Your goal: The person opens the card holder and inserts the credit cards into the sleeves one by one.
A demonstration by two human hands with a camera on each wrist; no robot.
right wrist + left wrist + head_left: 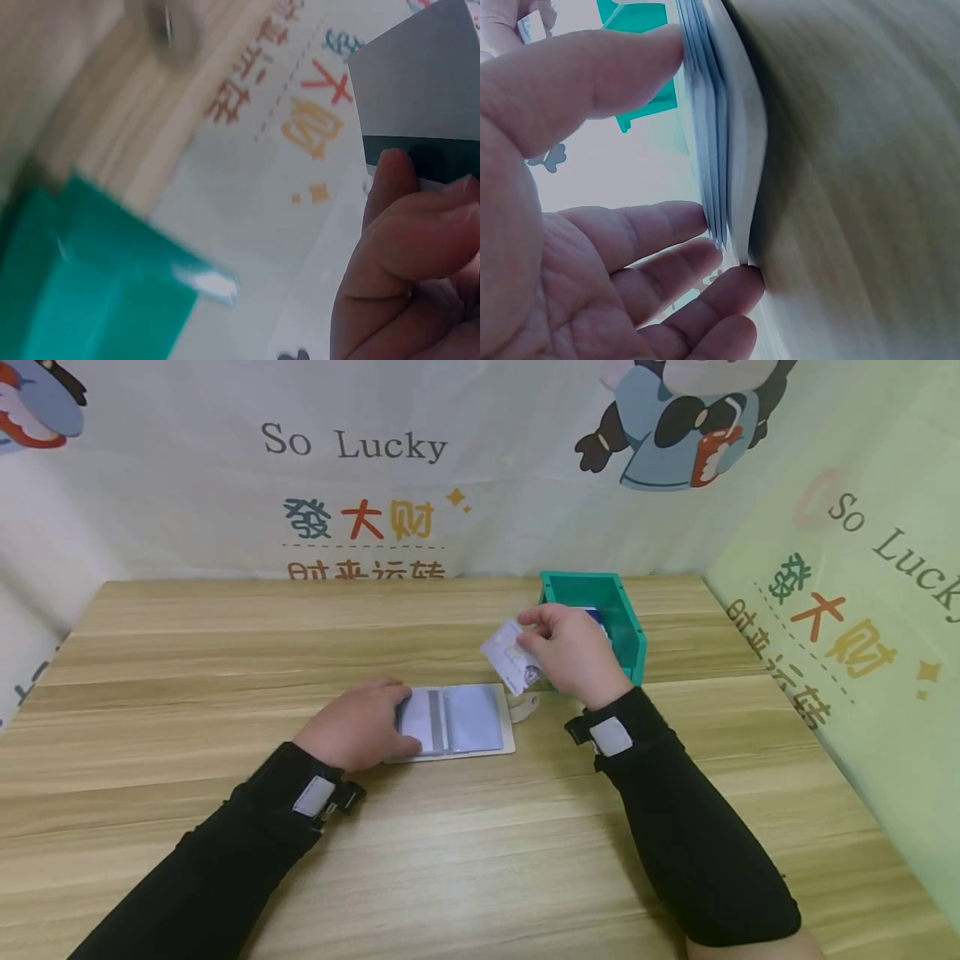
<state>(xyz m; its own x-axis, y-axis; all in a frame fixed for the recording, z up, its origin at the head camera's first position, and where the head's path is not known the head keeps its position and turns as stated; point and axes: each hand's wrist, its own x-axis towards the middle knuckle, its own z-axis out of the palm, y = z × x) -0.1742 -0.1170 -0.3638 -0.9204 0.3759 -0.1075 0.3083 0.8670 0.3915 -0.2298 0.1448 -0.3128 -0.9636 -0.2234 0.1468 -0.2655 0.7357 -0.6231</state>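
In the head view an opened card holder (474,718) with clear sleeves and a pale cover lies flat on the table. My left hand (358,724) holds its left end, thumb and fingertips at the edges. The left wrist view shows the stacked sleeves (706,112) edge-on beside the thumb. To the right and above the holder, my right hand (573,652) pinches a pale printed card (510,653) by its corner, tilted in the air. The card's other face (420,82) is plain with a dark stripe. Just behind that hand stands a teal open box (628,635).
Inside the box, partly hidden by the right hand, are a dark blue item (592,612) and something white. A pale strap (523,707) sticks out from the holder's right side. The wooden table (465,852) ends at a printed cloth backdrop (510,527).
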